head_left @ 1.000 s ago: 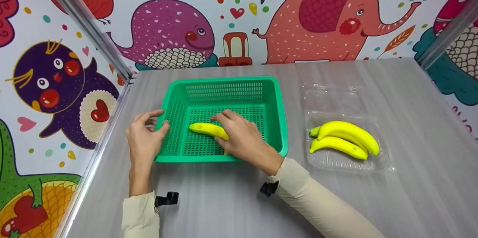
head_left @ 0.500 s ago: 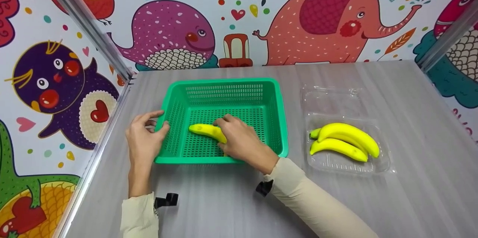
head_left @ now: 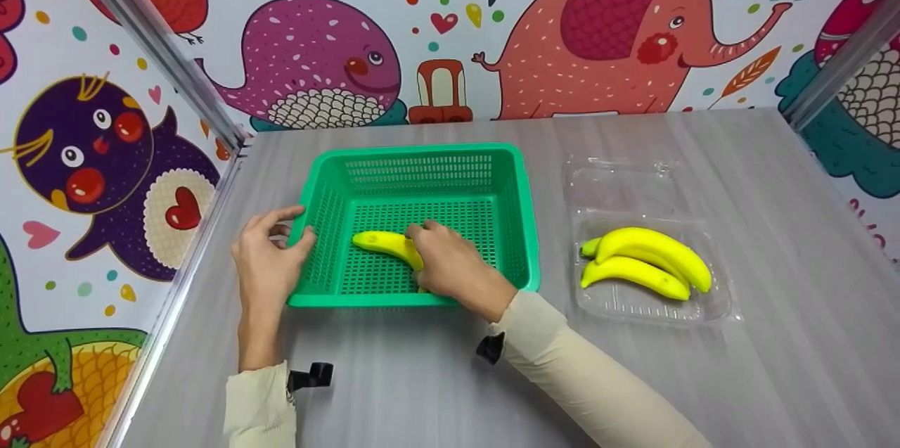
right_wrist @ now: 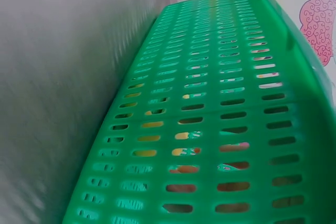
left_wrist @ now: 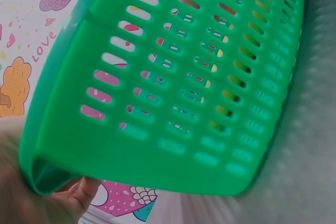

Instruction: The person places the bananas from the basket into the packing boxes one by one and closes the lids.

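In the head view, a green plastic basket [head_left: 415, 301] with slotted walls stands on the table. My left hand [head_left: 271, 254] pinches its left rim between thumb and fingers; the left wrist view also has that hand [left_wrist: 68, 200] at the rim corner. Inside the basket lies a yellow banana [head_left: 380, 242]. My right hand [head_left: 457, 261] reaches over the front rim and grips the banana's right part, covering most of that end. A bit of yellow shows below the hand. Through the slots in the right wrist view, patches of yellow and the hand are partly visible behind the basket wall [right_wrist: 210, 108].
Right of the basket, an opened clear plastic container [head_left: 619, 188] lies on the grey table [head_left: 394, 378]. Several bananas [head_left: 654, 251] rest in its near half. Walls printed with cartoon animals [head_left: 590, 47] bound the table at the back and sides.
My right hand's fingers have closed in on the banana, and the hand and forearm have shifted slightly left. The left hand keeps its hold on the rim.
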Available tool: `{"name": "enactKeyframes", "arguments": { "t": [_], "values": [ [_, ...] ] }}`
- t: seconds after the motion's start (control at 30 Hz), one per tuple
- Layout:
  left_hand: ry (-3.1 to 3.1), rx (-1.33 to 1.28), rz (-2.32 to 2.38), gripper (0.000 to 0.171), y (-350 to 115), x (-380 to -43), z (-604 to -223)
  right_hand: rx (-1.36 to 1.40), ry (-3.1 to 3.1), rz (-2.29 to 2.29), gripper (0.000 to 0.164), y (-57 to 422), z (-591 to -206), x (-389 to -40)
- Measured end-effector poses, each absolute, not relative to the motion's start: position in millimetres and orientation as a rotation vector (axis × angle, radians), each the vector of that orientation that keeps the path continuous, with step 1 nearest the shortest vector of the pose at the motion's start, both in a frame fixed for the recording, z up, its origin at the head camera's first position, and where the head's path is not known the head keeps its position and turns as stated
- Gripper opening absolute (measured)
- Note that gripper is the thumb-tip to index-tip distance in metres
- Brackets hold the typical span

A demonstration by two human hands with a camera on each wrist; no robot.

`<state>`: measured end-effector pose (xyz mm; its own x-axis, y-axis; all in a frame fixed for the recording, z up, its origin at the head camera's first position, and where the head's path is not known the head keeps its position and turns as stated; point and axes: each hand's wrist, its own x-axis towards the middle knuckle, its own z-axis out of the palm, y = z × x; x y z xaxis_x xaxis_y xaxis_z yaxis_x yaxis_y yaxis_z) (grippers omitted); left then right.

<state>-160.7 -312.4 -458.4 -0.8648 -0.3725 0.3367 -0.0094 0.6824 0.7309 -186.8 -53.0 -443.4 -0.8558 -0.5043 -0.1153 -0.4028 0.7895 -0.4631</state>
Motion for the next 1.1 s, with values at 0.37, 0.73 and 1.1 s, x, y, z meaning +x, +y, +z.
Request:
{"name": "enactKeyframes", "arguments": {
  "t": [0.37,0.73,1.1],
  "values": [
    [-2.448,0.318,-1.062,0.031,-310.6,-158.8,-457.7,-0.646,2.698,-0.651,0.056,-51.4,-445.9,-187.7],
    [-2.444,0.308,-1.054,0.031,-312.0,-158.6,-456.8,-0.653,2.737,-0.623,0.056,-52.0,-448.4,-187.1],
    [-2.445,0.304,-1.069,0.030,-312.2,-160.1,-455.1,-0.625,2.758,-0.580,0.063,-50.6,-446.1,-184.9]
  ]
}}
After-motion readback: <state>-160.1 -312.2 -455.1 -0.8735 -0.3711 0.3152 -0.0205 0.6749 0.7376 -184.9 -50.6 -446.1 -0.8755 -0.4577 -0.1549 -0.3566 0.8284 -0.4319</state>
